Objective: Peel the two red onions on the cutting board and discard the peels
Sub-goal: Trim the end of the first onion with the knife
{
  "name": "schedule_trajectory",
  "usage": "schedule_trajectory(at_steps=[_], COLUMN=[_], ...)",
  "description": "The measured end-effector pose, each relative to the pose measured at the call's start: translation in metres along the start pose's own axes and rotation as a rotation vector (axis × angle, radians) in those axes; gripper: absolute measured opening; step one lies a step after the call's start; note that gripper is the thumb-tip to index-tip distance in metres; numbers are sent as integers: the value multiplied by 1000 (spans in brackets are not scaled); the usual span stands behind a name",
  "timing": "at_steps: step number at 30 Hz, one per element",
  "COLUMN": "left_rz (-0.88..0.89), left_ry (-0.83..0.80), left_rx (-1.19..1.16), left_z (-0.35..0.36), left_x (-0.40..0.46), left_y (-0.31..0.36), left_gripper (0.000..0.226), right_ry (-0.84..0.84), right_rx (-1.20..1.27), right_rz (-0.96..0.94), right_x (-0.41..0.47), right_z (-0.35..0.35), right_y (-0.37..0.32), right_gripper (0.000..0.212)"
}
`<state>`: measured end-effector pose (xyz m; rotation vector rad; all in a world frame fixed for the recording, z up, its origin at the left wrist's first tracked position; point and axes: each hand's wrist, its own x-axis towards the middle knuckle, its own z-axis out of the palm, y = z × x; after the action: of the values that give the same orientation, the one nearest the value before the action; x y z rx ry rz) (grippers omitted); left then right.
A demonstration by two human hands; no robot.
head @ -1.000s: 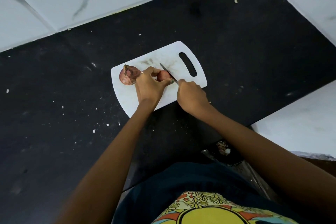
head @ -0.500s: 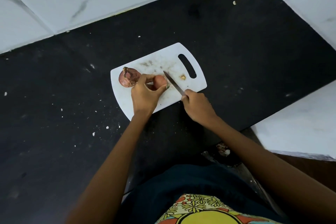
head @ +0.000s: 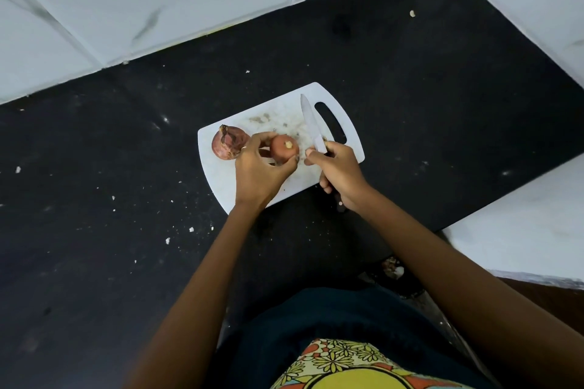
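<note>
Head view, left hand (head: 259,172): fingers curled round the trimmed red onion (head: 283,148).
Right hand (head: 339,175): grips the knife (head: 311,125), blade seemingly raised.
White cutting board (head: 347,123): the unpeeled red onion (head: 228,141) rests there.

A black stone counter (head: 410,79) with a matte, speckled top runs up to white marble-look wall tiles along its far edge and right edge, which meet at the far right corner. A white plastic cutting board with a slot handle (head: 240,186) lies flat on it near the middle, set at an angle, handle toward the far right corner. Small pale crumbs (head: 167,241) lie scattered over the counter left of the board, and one pale scrap (head: 412,13) sits near the far right corner.
</note>
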<state>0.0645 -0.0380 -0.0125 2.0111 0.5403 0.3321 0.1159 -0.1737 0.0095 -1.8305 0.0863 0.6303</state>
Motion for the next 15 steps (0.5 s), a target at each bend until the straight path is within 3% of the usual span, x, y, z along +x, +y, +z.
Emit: schedule_trajectory(at_steps=[6, 9, 15], left_rz=[-65, -50, 27], left_ry=[-16, -22, -11], left_rx=[-220, -192, -36], left_z=[1, 5, 9], left_x=[-7, -12, -21], left_y=[0, -7, -14], left_gripper=[51, 49, 48], right_ry=[-18, 6, 82], right_rx=[63, 67, 46], right_rz=[-99, -149, -180], right_x=[1, 2, -2], right_z=[2, 6, 18], right_y=[-4, -1, 16], right_gripper=[24, 16, 21])
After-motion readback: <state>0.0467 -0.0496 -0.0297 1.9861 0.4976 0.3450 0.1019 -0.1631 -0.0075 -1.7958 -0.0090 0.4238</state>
